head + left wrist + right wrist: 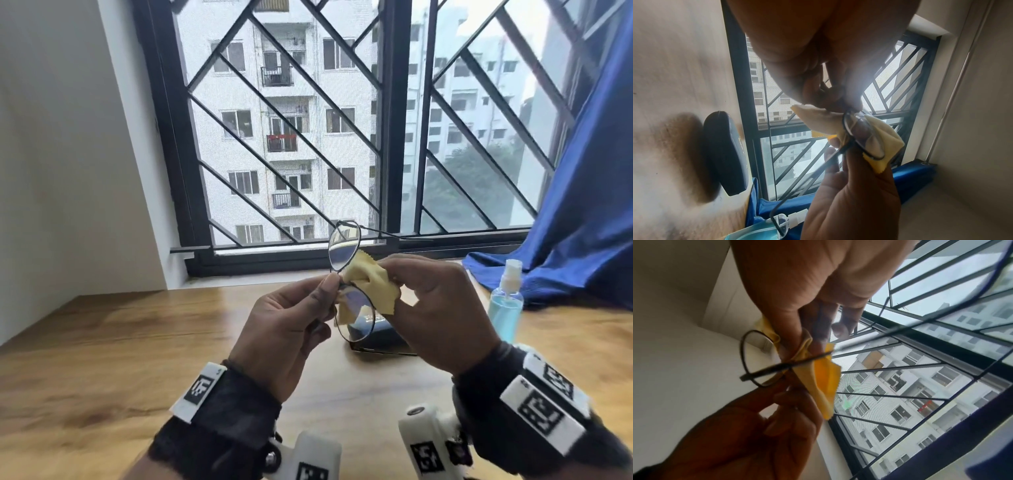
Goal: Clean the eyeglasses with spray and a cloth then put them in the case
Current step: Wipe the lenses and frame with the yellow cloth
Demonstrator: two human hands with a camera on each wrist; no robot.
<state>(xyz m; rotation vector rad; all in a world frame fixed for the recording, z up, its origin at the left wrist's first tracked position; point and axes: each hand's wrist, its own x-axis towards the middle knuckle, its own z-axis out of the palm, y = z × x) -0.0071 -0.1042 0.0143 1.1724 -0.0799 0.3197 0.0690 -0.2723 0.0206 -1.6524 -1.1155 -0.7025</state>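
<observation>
Thin black round eyeglasses (344, 251) are held upright above the wooden table, one lens above the other. My left hand (294, 318) pinches the frame at the bridge. My right hand (428, 305) pinches a yellow cloth (371, 286) around the lower lens. In the left wrist view the cloth (882, 134) wraps the lens of the glasses (863, 131). The right wrist view shows the cloth (824, 378) bunched at the glasses (754, 360). A dark case (376, 334) lies shut on the table below the hands. A spray bottle (506, 301) of blue liquid stands to the right.
A wooden table (102, 342) runs under both hands. A barred window (291, 137) is straight ahead, a white wall (51, 154) at left. A blue curtain (582, 212) hangs at right and piles on the table behind the bottle.
</observation>
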